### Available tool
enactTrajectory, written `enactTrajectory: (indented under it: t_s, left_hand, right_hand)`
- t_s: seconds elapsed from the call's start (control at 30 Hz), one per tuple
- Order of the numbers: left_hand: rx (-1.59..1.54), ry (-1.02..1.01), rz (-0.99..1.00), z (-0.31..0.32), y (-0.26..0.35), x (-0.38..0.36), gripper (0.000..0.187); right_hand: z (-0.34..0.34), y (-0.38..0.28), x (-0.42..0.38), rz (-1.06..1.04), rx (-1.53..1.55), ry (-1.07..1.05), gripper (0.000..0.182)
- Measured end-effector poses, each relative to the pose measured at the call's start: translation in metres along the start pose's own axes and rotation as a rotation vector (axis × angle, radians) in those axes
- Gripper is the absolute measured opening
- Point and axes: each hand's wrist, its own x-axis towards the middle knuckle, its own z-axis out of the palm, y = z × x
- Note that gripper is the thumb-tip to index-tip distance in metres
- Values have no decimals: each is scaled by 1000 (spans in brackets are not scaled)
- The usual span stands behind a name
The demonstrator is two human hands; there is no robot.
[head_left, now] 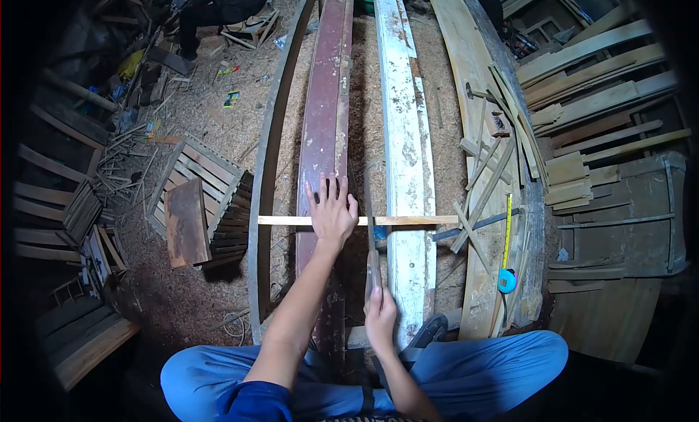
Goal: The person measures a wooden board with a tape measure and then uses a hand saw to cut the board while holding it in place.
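Observation:
A narrow wooden strip lies crosswise over a dark red plank and a paint-flecked white plank. My left hand presses down on it above the red plank, fingers spread and pointing forward. In my right hand is the handle of a handsaw, fingers wrapped round it. The thin saw blade points away from me and crosses the strip over the gap between the two planks, just right of my left hand. Under my hands, the lower part of the saw's handle is hidden.
On the pale board at right lie a tape measure, pulled partly out, a hammer and several thin offcuts. A slatted wooden crate stands left. Sawdust covers the ground. A person sits at the upper left.

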Motion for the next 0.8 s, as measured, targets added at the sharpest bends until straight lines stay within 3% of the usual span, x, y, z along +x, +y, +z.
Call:
enactTrajectory:
  t_s: [0.07, 0.2, 0.37, 0.47, 0.5, 0.67, 0.73, 0.8]
  left_hand:
    - [-6, -17, 5, 5, -1, -1, 51]
    - [-20, -16, 20, 4, -2, -3, 54]
    - [0, -51, 12, 5, -2, -2, 56]
    - [-13, -32, 17, 0, 1, 0, 56]
    - [-12, -31, 27, 2, 0, -2, 56]
    - [4, -10, 4, 3, -3, 0, 56]
    - [8, -6, 7, 4, 0, -2, 56]
    - [4, 9, 11, 3, 0, -2, 56]
  right_hand:
    - [-1, 1, -9, 133, 144, -17, 43]
    - [6, -35, 42, 114, 181, -29, 42]
    - [5, 3, -11, 86, 183, 37, 38]
    - [7, -23, 23, 137, 275, -5, 39]
    - [11, -23, 36, 36, 158, -1, 40]
    - [5, -7, 1, 91, 144, -11, 40]
    - [4, -12, -8, 150, 270, 22, 40]
    - [6, -14, 16, 147, 295, 0, 39]
